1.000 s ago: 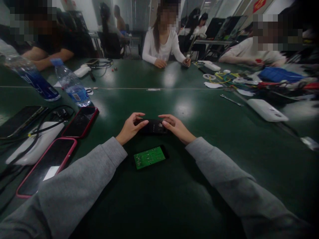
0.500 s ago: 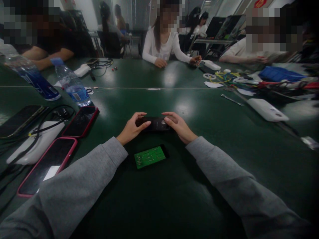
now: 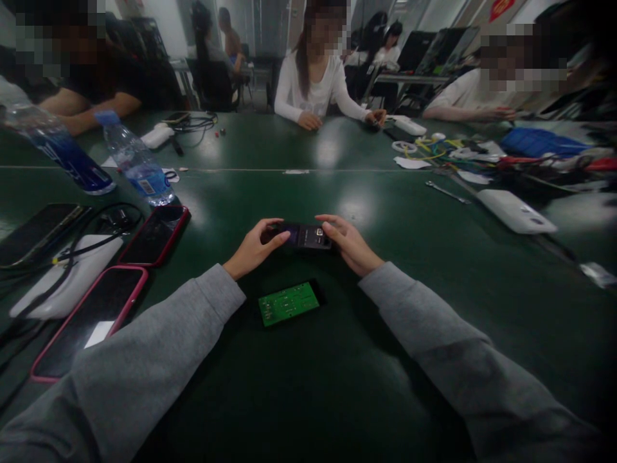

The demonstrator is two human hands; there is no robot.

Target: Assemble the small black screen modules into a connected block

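Between my two hands is a small black handheld device with white printing on its right part and a dark, faintly purple panel on its left; its exact kind I cannot make out. My left hand (image 3: 258,244) grips the left end of this black device (image 3: 311,236), thumb lying on the face. Closed on the opposite end is my right hand (image 3: 351,243), its thumb near a small white mark. Nearer to me, a green circuit board (image 3: 289,302) lies flat on the dark green table (image 3: 308,392), with a black edge showing behind it.
Phones in red (image 3: 157,236) and pink (image 3: 91,321) cases, a white power bank (image 3: 72,276) and cables lie at left, below two bottles (image 3: 139,170). To the right are a wrench (image 3: 447,193), another white device (image 3: 518,211) and tangled wires (image 3: 448,151). Several people sit across.
Both hands have tilted the black device slightly, so its printed face and purplish panel show more clearly. The circuit board stays where it was.
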